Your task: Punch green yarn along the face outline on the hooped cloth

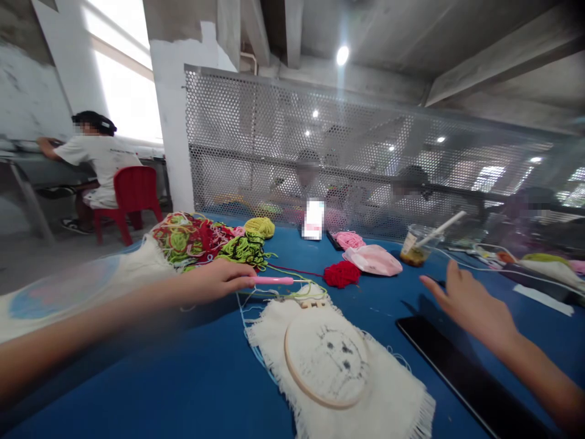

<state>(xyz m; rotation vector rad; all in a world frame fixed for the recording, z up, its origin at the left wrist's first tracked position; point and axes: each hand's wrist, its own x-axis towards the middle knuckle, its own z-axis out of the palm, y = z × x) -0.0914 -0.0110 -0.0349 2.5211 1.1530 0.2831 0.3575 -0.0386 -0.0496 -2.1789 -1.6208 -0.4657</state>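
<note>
My left hand (pixel 223 280) is closed around the end of a pink-handled punch needle (pixel 274 281), its thin metal tip pointing right. Just below the tip, a wooden embroidery hoop (pixel 292 381) grips frayed cream cloth (pixel 393 396), which bears a dark drawn animal face. Pale green yarn loops beside the tip. My right hand (pixel 475 305) hovers over the blue table with fingers apart and nothing in them. Beneath it lies a long black flat object (pixel 461 372), and a small dark item (pixel 434 281) is partly hidden behind its fingers.
A tangled yarn heap (pixel 192 241) is at the left, near a yellow yarn ball (pixel 259 227). Red yarn (pixel 342 274), a pink pouch (pixel 377 260), a lit phone (pixel 313 218) and a plastic cup (pixel 414 247) stand before a perforated metal screen (pixel 274 122). People sit beyond.
</note>
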